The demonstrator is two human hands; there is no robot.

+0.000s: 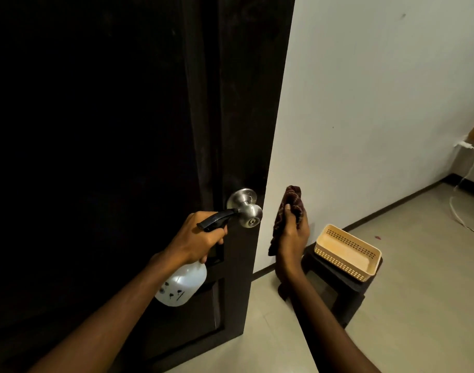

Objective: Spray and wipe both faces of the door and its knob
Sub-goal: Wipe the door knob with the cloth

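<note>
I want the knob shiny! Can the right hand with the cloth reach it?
Probably yes: the right hand, gripping the dark red patterned cloth, is just beside the round silver metal knob, nothing between.

To the right of the door [244,130] in front of me, the pale floor [419,305] carries a dark stool [343,292] that stands near the wall [378,103]. A cream perforated basket [338,262] sits on top of the stool. A white cable [451,204] trails over the floor at far right, and a red speck [378,237] lies between it and the stool.
</note>
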